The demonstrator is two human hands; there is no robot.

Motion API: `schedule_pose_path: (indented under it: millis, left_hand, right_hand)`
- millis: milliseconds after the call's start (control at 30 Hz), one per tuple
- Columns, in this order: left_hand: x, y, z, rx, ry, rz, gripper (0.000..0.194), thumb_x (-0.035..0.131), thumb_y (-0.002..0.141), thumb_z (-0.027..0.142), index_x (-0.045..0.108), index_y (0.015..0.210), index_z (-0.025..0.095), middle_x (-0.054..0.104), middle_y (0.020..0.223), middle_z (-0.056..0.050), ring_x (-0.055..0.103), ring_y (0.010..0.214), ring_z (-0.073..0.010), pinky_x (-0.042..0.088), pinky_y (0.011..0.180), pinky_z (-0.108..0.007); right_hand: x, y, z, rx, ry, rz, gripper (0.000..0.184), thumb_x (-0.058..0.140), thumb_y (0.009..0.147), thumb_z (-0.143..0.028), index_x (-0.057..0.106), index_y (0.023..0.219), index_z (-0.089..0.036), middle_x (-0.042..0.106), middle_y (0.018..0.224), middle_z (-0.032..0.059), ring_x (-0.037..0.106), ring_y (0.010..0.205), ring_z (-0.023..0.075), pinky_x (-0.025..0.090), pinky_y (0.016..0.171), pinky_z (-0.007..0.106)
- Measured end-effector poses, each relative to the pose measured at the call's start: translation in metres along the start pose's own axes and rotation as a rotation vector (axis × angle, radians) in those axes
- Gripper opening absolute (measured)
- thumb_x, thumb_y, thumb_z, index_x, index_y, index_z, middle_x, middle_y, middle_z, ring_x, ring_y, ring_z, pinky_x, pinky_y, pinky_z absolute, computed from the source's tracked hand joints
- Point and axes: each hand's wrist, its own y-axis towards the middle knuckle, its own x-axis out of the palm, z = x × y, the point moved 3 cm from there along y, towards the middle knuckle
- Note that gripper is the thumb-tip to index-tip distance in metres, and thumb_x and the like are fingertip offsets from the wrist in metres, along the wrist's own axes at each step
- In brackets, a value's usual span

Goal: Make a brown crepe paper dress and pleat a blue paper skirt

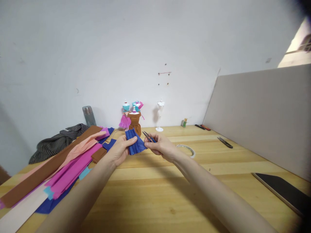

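My left hand (121,149) pinches a piece of pleated dark blue crepe paper (133,142), its thumb lying across the folds. My right hand (159,144) is closed around small scissors (150,137) with dark blades pointing up and left. Its fingertips also touch the right corner of the blue paper, which fans out there. Both hands are raised over the wooden table. Right behind the paper stands a small dress form (134,119) in a brown outfit, its lower part hidden by the paper.
Strips of coloured crepe paper (73,161) and striped cloth (58,144) cover the left side. A flask (89,116), a bare white dress form (160,115) and a little green bottle (184,123) line the wall. Rightward are a tape roll (190,150), tweezers-like snips (225,142) and a dark tablet-like slab (282,191).
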Motion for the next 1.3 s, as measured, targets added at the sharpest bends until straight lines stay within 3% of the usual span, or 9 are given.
schedule_pose_path:
  millis: [233,467,667,1067,1300]
  left_hand:
    - [0.001,-0.001,0.001,0.011,-0.042,0.01,0.033,0.075,0.067,0.025,0.064,0.094,0.008,0.071,0.086,-0.011,0.068,0.076,-0.0213,0.052,0.08,-0.036]
    - [0.002,-0.003,0.001,-0.011,-0.016,-0.02,0.034,0.075,0.066,0.026,0.064,0.093,0.009,0.071,0.085,-0.012,0.068,0.077,-0.0236,0.052,0.08,-0.039]
    - [0.001,-0.001,-0.003,0.023,0.103,-0.04,0.038,0.076,0.065,0.027,0.065,0.097,0.01,0.07,0.09,-0.011,0.066,0.078,-0.0206,0.051,0.077,-0.035]
    - [0.004,-0.002,-0.006,0.094,0.18,-0.047,0.033,0.076,0.065,0.031,0.066,0.09,0.011,0.066,0.081,-0.006,0.06,0.068,-0.0139,0.05,0.064,-0.026]
    - [0.004,-0.002,-0.005,0.093,0.169,-0.001,0.038,0.076,0.063,0.031,0.066,0.094,0.011,0.068,0.09,-0.01,0.063,0.077,-0.018,0.05,0.075,-0.032]
  right_hand:
    - [0.004,-0.006,-0.011,-0.025,-0.067,0.022,0.021,0.064,0.062,-0.03,0.051,0.069,-0.016,0.041,0.045,-0.0098,0.025,0.034,0.0012,0.012,0.035,0.018]
    - [0.0,0.001,-0.002,-0.026,-0.004,0.08,0.022,0.064,0.062,-0.032,0.053,0.069,-0.014,0.057,0.058,-0.002,0.028,0.032,0.0005,0.009,0.034,0.02]
    - [0.001,0.001,0.001,-0.002,0.067,0.025,0.026,0.068,0.06,-0.032,0.055,0.073,-0.013,0.04,0.046,-0.0097,0.023,0.032,0.0001,0.007,0.036,0.02]
    - [0.009,-0.001,0.001,-0.024,0.054,0.033,0.028,0.07,0.057,-0.032,0.047,0.063,-0.017,0.036,0.045,-0.0107,0.024,0.033,0.0006,0.011,0.035,0.019]
    - [0.008,-0.002,0.001,0.004,0.005,0.051,0.03,0.069,0.06,-0.036,0.045,0.063,-0.018,0.035,0.044,-0.0104,0.026,0.034,0.0017,0.011,0.035,0.019]
